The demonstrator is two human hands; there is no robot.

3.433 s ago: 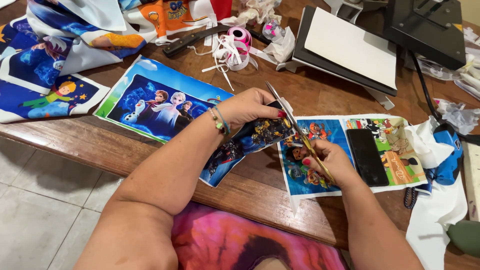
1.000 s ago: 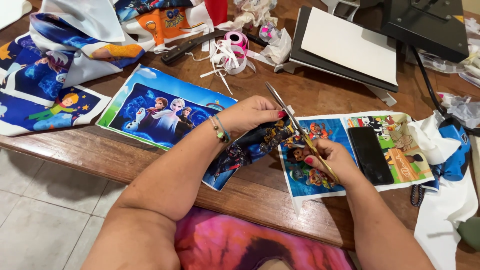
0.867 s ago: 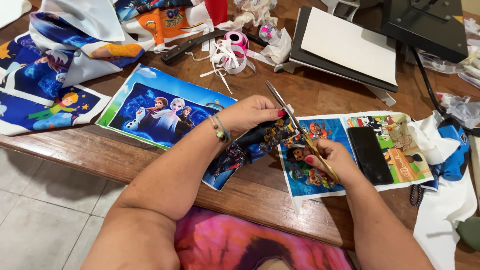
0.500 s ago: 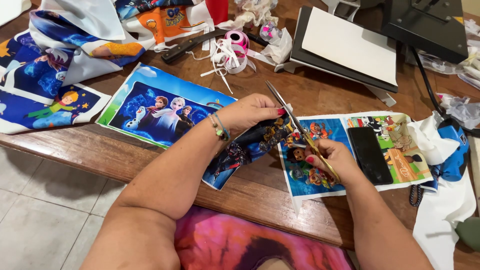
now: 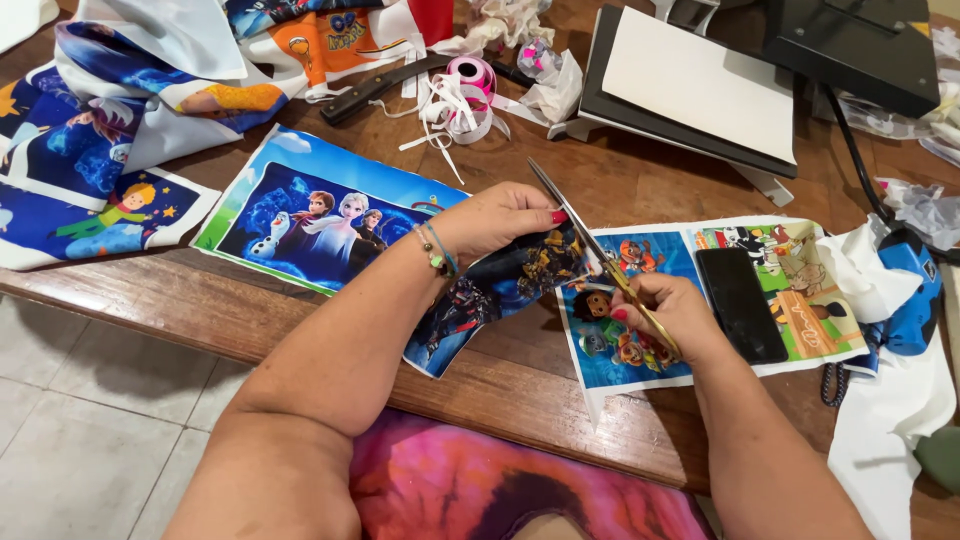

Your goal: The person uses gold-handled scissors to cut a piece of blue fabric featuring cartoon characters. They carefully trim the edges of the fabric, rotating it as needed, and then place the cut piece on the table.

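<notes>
Cutting at frame centre: right hand (image 5: 668,312) clenched through the handles of the scissors (image 5: 600,260), blades angled up-left. Left hand (image 5: 500,218) pinches the dark printed sheet (image 5: 490,295) taut over the desk (image 5: 520,385) edge, keeping it steady against the blades.

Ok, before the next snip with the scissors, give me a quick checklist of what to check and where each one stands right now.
1. Scissors held in the right hand: ok.
2. Left hand holding the dark printed sheet beside the blades: ok.
3. Left fingers away from the cutting edge: cannot tell; they sit very close to the blade.
4. Black phone out of the cut path: ok; it lies on the printed strip, right of the hand.
5. Blades lined up on the gap between prints: cannot tell; the hands hide it.
6. Sheet supported: not ok; its lower corner hangs over the table edge.
</notes>
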